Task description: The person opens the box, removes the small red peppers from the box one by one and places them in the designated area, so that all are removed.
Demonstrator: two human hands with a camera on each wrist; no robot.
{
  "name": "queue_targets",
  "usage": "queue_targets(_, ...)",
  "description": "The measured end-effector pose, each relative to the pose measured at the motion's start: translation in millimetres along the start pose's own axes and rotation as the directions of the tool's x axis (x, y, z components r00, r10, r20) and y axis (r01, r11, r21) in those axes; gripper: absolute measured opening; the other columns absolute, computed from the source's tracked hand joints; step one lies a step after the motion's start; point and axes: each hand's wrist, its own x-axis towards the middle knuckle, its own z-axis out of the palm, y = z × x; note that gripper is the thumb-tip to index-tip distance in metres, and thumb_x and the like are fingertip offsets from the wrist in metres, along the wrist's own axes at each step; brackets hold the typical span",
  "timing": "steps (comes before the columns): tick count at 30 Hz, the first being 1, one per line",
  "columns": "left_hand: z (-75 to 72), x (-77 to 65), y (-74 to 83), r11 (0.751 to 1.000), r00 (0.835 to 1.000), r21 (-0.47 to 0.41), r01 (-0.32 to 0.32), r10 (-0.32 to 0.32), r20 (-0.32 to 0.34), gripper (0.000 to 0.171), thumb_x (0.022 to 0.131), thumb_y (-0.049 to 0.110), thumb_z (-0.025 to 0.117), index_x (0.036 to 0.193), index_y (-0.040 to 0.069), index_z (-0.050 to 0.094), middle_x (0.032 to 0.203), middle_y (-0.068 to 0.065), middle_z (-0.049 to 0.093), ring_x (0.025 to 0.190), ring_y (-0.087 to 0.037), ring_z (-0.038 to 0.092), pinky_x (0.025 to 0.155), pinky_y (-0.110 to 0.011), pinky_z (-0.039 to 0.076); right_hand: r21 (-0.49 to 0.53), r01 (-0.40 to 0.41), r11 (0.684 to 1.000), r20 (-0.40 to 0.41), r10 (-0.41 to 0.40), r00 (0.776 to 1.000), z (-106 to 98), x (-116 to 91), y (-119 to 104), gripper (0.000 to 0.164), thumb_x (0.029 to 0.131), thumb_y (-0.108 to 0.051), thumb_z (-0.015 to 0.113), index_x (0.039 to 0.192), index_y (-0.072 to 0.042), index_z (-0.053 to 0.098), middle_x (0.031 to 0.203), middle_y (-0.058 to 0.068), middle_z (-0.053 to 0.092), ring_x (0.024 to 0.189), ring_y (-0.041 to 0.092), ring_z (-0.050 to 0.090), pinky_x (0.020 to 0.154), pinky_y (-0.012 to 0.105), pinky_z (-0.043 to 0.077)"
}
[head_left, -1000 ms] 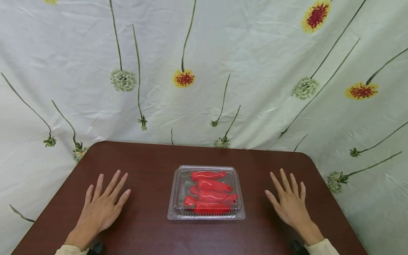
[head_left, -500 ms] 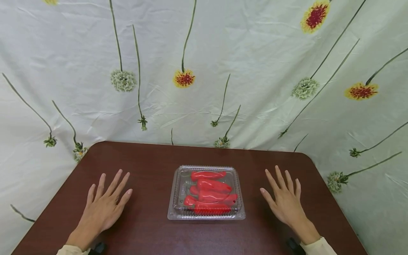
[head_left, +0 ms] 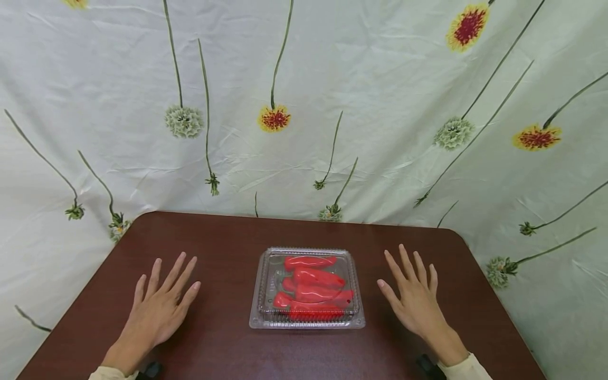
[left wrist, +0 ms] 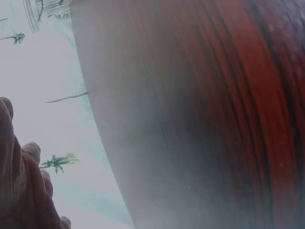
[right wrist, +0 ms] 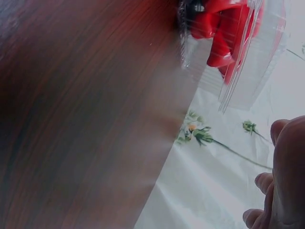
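Right hand (head_left: 418,303) has drawn nearer clear box (head_left: 307,322), left hand (head_left: 157,316) slightly too; fingers (head_left: 393,266) of both spread wide, empty; box untouched.

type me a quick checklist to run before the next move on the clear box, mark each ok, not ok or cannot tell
1. Left hand free: ok, fingers spread, holding nothing.
2. Right hand free: ok, fingers spread, holding nothing.
3. Clear plastic box resting flat on the table: ok, it lies between the hands.
4. Red pepper-shaped pieces contained: ok, those visible are all inside the box.
5. Lid fully snapped shut: cannot tell, it covers the contents but its fastening is unclear.
6. Hands in contact with the box: not ok, both are apart from it.
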Motion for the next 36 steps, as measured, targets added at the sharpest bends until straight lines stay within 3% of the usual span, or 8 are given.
queue_targets(6,0.1,-0.8,5.0,1.000,1.000,-0.014,0.010,-0.010,0.029,0.062,0.108,0.050,0.030,0.162,0.031,0.005,0.170,0.000,-0.004,0.152,-0.041,-0.019,0.113,-0.071,-0.007,0.028,0.023,0.999,0.012,-0.023,1.000,2.0,2.1,-8.7,0.068,0.102,-0.052,0.050,0.160,-0.033,0.021,0.170,0.005,0.007,0.153,0.044,0.007,0.113,0.071,0.001)
queue_targets(23,2.2,1.3,24.4,0.998,0.999,-0.057,-0.009,0.012,0.050,0.061,0.109,0.049,0.029,0.162,0.032,0.006,0.170,0.001,-0.001,0.153,-0.041,-0.015,0.114,-0.071,-0.003,0.120,0.101,0.988,0.001,-0.102,0.995,10.4,4.7,-28.5,0.068,0.101,-0.046,0.055,0.160,-0.035,0.023,0.169,0.000,0.012,0.152,0.042,0.011,0.112,0.071,0.002)
queue_targets(36,6.7,3.8,40.9,0.989,0.998,-0.141,-0.036,0.044,0.054,0.059,0.109,0.046,0.032,0.162,0.034,0.008,0.170,0.002,0.001,0.154,-0.041,-0.011,0.112,-0.072,0.001,0.236,0.150,0.960,0.018,-0.159,0.987,19.0,6.2,-36.6,0.068,0.100,-0.042,0.058,0.159,-0.029,0.028,0.168,0.004,0.018,0.151,0.042,0.014,0.111,0.071,-0.002)
